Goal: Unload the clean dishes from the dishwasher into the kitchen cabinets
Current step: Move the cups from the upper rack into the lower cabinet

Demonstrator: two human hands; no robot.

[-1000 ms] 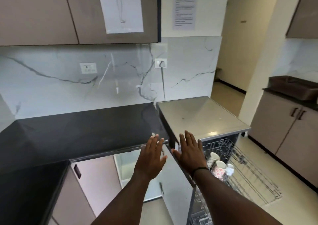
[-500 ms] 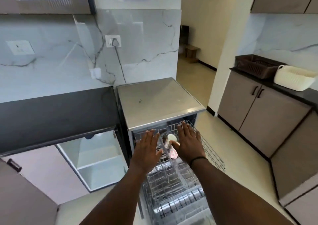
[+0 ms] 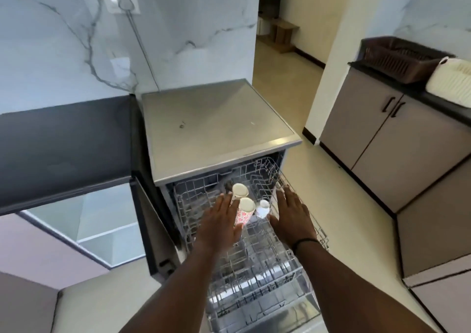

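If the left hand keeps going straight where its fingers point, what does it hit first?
Most likely the floral cup: the left hand is open beside it, fingers aimed up the upper rack. Depth is unclear; it might pass just left.

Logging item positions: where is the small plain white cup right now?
In the head view, the small plain white cup sits in the pulled-out wire upper rack, just right of the floral mug, beside the right hand.
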